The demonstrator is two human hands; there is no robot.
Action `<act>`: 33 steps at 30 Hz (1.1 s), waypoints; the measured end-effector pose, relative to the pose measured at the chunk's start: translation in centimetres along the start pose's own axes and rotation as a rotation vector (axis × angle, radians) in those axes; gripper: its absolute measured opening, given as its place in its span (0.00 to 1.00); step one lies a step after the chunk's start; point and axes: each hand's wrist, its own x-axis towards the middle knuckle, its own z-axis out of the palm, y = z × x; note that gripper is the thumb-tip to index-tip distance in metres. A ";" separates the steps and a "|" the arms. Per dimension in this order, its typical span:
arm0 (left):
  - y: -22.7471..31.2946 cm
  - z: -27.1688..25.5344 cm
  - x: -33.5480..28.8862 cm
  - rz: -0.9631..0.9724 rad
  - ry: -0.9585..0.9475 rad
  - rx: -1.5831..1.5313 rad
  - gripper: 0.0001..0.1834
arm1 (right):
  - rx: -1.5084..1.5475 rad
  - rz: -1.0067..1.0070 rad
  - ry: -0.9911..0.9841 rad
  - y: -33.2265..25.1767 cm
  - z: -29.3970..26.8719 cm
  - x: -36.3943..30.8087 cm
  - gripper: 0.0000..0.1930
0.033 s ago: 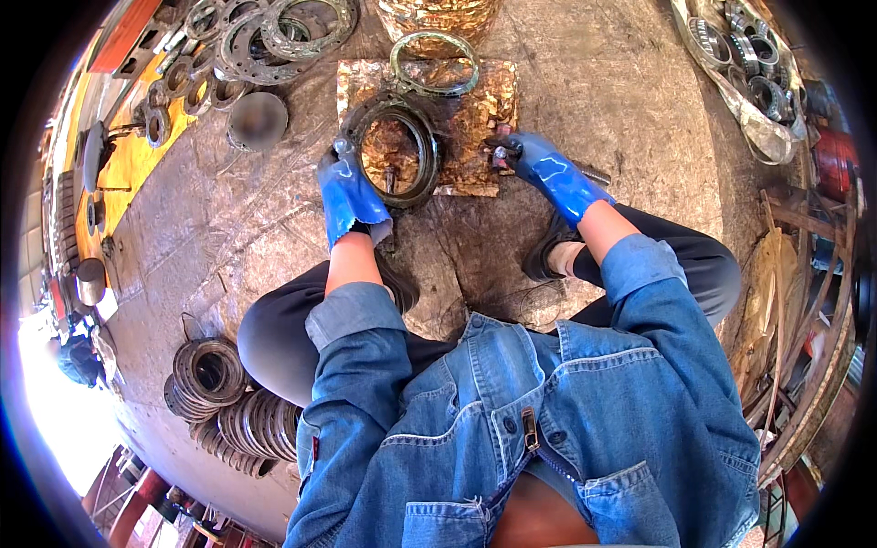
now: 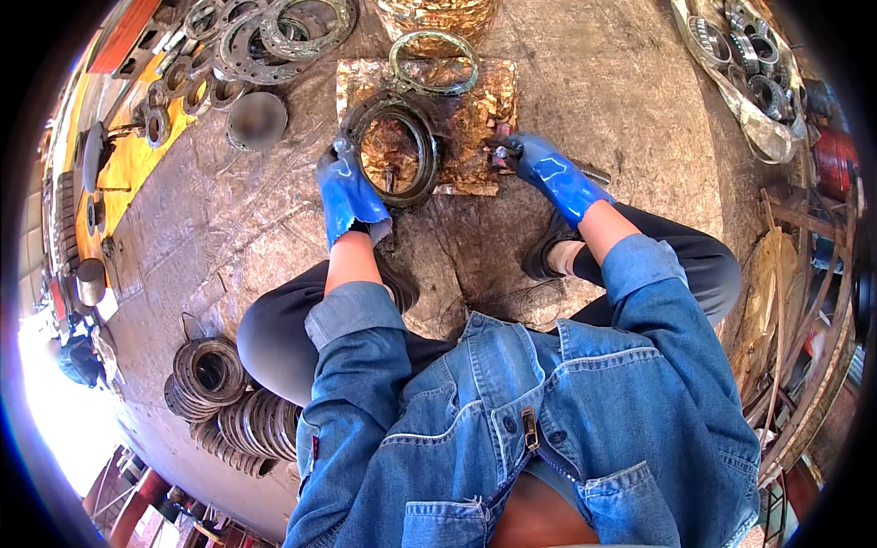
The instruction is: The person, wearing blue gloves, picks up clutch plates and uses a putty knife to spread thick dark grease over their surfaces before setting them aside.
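My left hand [image 2: 350,187], in a blue rubber glove with dark, soiled fingers, is closed on the left rim of a dark, greasy metal ring [image 2: 427,160]. The ring leans over a grimy, brownish square block [image 2: 470,169]. My right hand [image 2: 546,172], gloved the same way, is closed at the block's right edge around a tool whose dark rod-like handle [image 2: 596,173] sticks out behind the hand. The tool's other end is mostly hidden by the fingers, so its kind does not show. A thinner, greenish, shiny ring [image 2: 435,89] lies on the block's far edge.
A grimy round container [image 2: 437,18] stands beyond the block. Flanged rings [image 2: 265,55] and a round disc [image 2: 257,121] lie far left. Stacked rings [image 2: 210,373] sit by my left knee. Bearings [image 2: 767,96] fill a pale sack [image 2: 766,146] far right, above a rusty metal frame [image 2: 827,320].
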 end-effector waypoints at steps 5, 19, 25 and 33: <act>-0.6 -0.6 1.1 0.019 -0.005 0.019 0.17 | 0.010 0.004 -0.141 1.2 1.1 -0.4 0.12; 0.3 -1.1 -1.0 0.107 -0.044 0.093 0.21 | 0.588 0.399 -0.362 -5.9 -0.4 -5.9 0.10; 3.1 0.7 -4.2 0.008 -0.124 -0.044 0.22 | 0.497 0.110 -0.306 -0.4 5.8 -5.4 0.11; 1.7 -1.3 -5.1 0.006 -0.158 -0.123 0.21 | 1.369 0.598 -0.187 -9.3 1.9 -7.5 0.10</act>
